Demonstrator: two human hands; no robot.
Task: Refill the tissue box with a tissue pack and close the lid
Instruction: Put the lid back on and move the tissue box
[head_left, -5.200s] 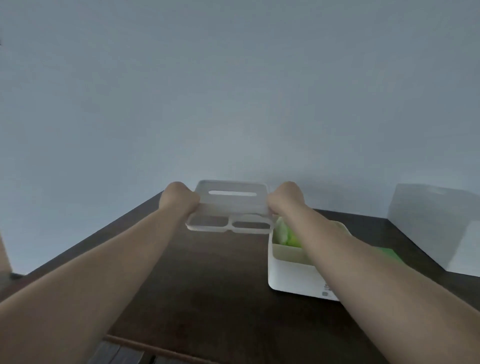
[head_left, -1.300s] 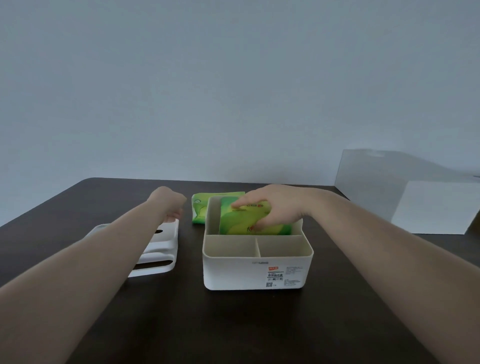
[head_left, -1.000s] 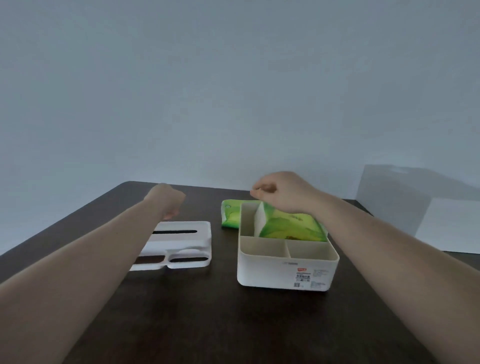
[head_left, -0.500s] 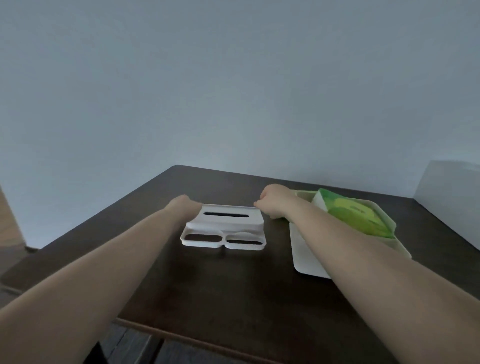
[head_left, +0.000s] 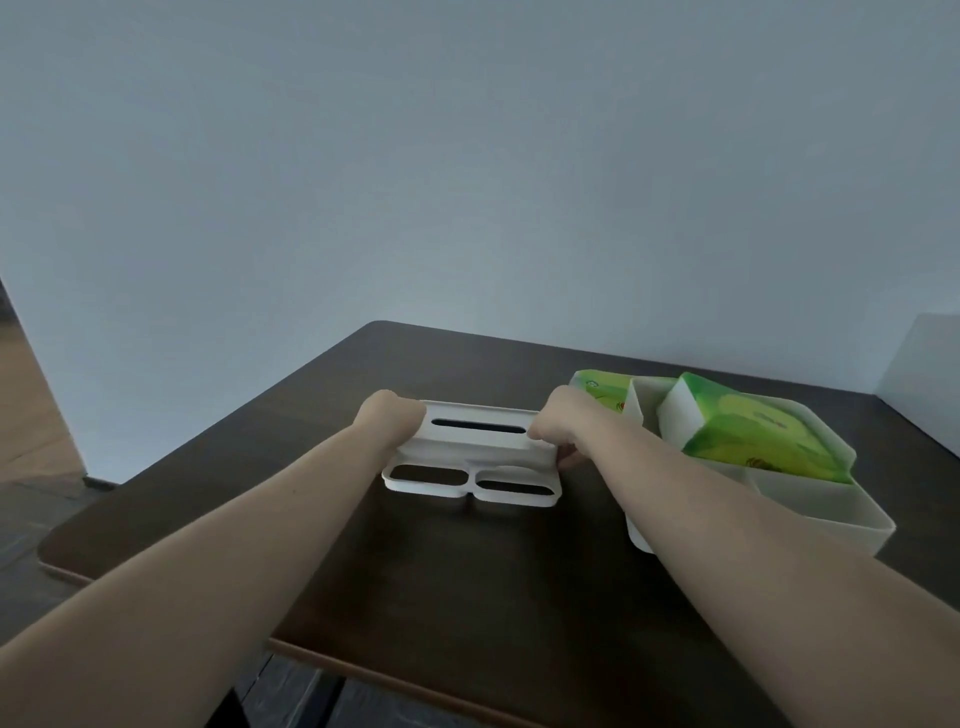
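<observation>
The white lid (head_left: 470, 462), with one slot and two oval openings, lies on the dark table. My left hand (head_left: 390, 419) grips its left end and my right hand (head_left: 561, 429) grips its right end. To the right stands the open white tissue box (head_left: 810, 512). A green tissue pack (head_left: 748, 436) sits tilted in its rear compartment, sticking up above the rim. A second green pack (head_left: 600, 387) lies on the table behind the box.
The dark table (head_left: 467, 571) ends at a near edge low in view, with floor beyond on the left. A pale grey box (head_left: 924, 364) stands at the far right. A plain wall rises behind the table.
My right hand let go of the tissue pack in the box and moved left to the lid. Both hands now hold the lid's ends. My view has swung left.
</observation>
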